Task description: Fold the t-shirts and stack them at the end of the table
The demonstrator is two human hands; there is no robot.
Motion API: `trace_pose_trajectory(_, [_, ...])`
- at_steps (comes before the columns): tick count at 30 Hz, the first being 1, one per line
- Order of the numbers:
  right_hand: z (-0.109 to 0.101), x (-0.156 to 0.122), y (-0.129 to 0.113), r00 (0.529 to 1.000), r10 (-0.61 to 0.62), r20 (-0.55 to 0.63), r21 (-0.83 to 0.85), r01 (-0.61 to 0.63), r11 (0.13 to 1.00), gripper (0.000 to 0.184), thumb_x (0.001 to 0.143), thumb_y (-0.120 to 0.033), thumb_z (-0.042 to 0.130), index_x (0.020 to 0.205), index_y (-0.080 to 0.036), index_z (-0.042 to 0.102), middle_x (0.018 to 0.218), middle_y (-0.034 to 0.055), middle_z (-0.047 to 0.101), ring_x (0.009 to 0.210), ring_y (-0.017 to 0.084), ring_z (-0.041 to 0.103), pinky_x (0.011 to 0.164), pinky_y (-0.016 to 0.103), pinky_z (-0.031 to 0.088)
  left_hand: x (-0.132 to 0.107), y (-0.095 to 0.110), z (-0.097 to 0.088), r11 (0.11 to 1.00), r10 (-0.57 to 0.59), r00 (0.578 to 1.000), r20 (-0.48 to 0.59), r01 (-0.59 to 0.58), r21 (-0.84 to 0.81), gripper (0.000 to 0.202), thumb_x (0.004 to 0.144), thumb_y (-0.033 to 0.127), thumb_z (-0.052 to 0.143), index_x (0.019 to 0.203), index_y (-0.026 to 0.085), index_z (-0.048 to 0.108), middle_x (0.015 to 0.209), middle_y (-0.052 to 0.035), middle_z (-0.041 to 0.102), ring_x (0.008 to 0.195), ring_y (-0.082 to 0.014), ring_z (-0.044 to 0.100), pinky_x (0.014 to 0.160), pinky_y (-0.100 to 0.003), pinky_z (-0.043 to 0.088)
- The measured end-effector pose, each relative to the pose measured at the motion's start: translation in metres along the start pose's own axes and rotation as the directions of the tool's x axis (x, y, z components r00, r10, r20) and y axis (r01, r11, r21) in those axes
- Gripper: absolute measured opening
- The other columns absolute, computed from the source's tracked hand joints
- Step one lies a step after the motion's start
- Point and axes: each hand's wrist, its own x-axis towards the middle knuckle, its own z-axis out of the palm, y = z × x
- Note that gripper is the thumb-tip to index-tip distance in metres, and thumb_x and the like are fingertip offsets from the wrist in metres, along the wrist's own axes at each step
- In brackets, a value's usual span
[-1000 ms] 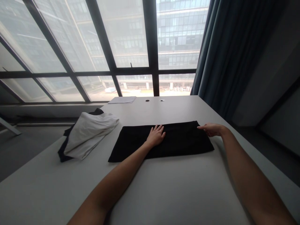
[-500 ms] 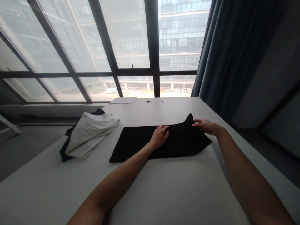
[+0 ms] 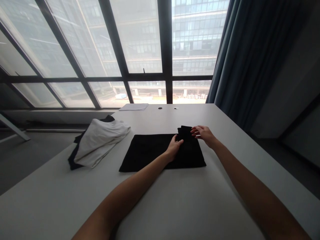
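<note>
One flat, rectangular piece of folded black fabric [image 3: 150, 153] lies across the middle of a smooth white counter [image 3: 185, 203] in the head view, bunched up at its far right part. The bare left hand [image 3: 173, 147] rests on it, thumb spread from the fingers beside the bunched layers; whether it pinches them I cannot tell. The bare right hand [image 3: 203, 134], fingers half curled, is at the raised fabric's right edge, its grip likewise unclear. Left of the black fabric, a crumpled off-white cloth [image 3: 98, 143] lies over a dark cloth [image 3: 73, 162]. White paper sheets [image 3: 133, 107] lie at the far edge.
</note>
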Motion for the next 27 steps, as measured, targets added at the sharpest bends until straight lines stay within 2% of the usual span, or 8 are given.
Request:
trace_pose_trajectory(2, [-0.006, 0.009, 0.016, 0.983, -0.082, -0.165, -0.104, 0.065, 0.992, 0.039, 0.099, -0.029, 0.037, 0.120, -0.012, 0.065, 0.124, 0.0168, 0.069, 0.109, 0.024, 0.068, 0.093, 0.041, 0.056, -0.001, -0.002, 0.002, 0.998, 0.065, 0.997, 0.048, -0.065, 0.000, 0.089, 0.090, 0.018, 0.068, 0.160, 0.027, 0.014, 0.118, -0.0105, 0.070, 0.095, -0.0211, 0.072, 0.085, -0.036, 0.060])
trace_pose_trajectory(4, [-0.004, 0.014, 0.034, 0.963, -0.178, -0.204, -0.172, 0.144, 0.975, 0.042, 0.097, -0.027, 0.039, 0.129, -0.013, 0.062, 0.139, 0.0149, 0.061, 0.130, 0.024, 0.056, 0.109, 0.042, 0.045, -0.002, -0.003, 0.002, 0.993, 0.114, 0.989, 0.090, -0.117, 0.030, 0.093, 0.089, 0.011, 0.062, 0.161, 0.033, 0.007, 0.119, -0.0080, 0.071, 0.092, -0.0201, 0.073, 0.086, -0.039, 0.060])
trace_pose_trajectory(8, [0.017, 0.019, 0.062, 0.915, -0.402, -0.005, -0.342, 0.377, 0.861, 0.051, 0.099, -0.041, 0.039, 0.141, -0.018, 0.057, 0.158, 0.0090, 0.041, 0.149, 0.023, 0.031, 0.123, 0.044, 0.023, 0.000, -0.004, 0.000, 0.957, 0.220, 0.968, 0.124, -0.239, 0.168, 0.081, 0.085, 0.004, 0.053, 0.158, 0.033, 0.030, 0.137, -0.0052, 0.064, 0.112, -0.0203, 0.068, 0.099, -0.037, 0.055])
trace_pose_trajectory(11, [0.034, 0.022, 0.073, 0.905, -0.407, 0.123, -0.404, 0.420, 0.812, 0.059, 0.098, -0.056, 0.039, 0.142, -0.022, 0.058, 0.163, 0.0065, 0.031, 0.153, 0.028, 0.020, 0.125, 0.050, 0.016, 0.002, -0.004, -0.002, 0.923, 0.276, 0.957, 0.088, -0.290, 0.254, 0.067, 0.084, 0.004, 0.052, 0.149, 0.020, 0.050, 0.147, -0.0077, 0.055, 0.130, -0.0229, 0.057, 0.111, -0.034, 0.045])
trace_pose_trajectory(13, [0.039, 0.023, 0.076, 0.905, -0.399, 0.148, -0.396, 0.423, 0.815, 0.064, 0.097, -0.063, 0.037, 0.142, -0.023, 0.058, 0.164, 0.0055, 0.029, 0.154, 0.029, 0.017, 0.125, 0.052, 0.015, 0.002, -0.004, -0.002, 0.914, 0.285, 0.957, 0.060, -0.290, 0.284, 0.065, 0.084, 0.006, 0.058, 0.147, 0.015, 0.051, 0.148, -0.0105, 0.054, 0.133, -0.0248, 0.053, 0.114, -0.035, 0.041])
trace_pose_trajectory(18, [0.032, 0.023, 0.075, 0.913, -0.407, 0.000, -0.233, 0.396, 0.888, 0.072, 0.098, -0.069, 0.028, 0.148, -0.022, 0.051, 0.162, 0.0085, 0.034, 0.152, 0.025, 0.024, 0.125, 0.047, 0.019, -0.004, 0.002, 0.000, 0.916, 0.279, 0.957, 0.078, -0.290, 0.279, 0.078, 0.078, 0.002, 0.064, 0.152, 0.016, 0.044, 0.142, -0.0111, 0.059, 0.126, -0.0246, 0.060, 0.109, -0.035, 0.046])
trace_pose_trajectory(23, [0.024, 0.012, 0.063, 0.859, -0.483, -0.173, -0.156, 0.460, 0.874, 0.065, 0.098, -0.066, 0.035, 0.138, -0.020, 0.059, 0.150, 0.0133, 0.051, 0.143, 0.026, 0.041, 0.121, 0.049, 0.028, -0.011, 0.043, -0.008, 0.947, 0.213, 0.977, 0.020, -0.211, 0.244, 0.077, 0.078, 0.000, 0.062, 0.151, 0.019, 0.047, 0.136, -0.0104, 0.064, 0.117, -0.0243, 0.065, 0.100, -0.034, 0.052])
trace_pose_trajectory(27, [0.033, -0.008, 0.037, 0.788, -0.602, -0.131, -0.132, 0.588, 0.798, 0.049, 0.100, -0.056, 0.042, 0.129, -0.023, 0.064, 0.142, 0.0119, 0.057, 0.136, 0.026, 0.048, 0.117, 0.048, 0.035, -0.019, 0.097, -0.036, 0.973, 0.143, 0.989, 0.020, -0.144, 0.180, 0.076, 0.080, 0.003, 0.064, 0.151, 0.022, 0.046, 0.132, -0.0107, 0.066, 0.102, -0.0226, 0.071, 0.090, -0.032, 0.057])
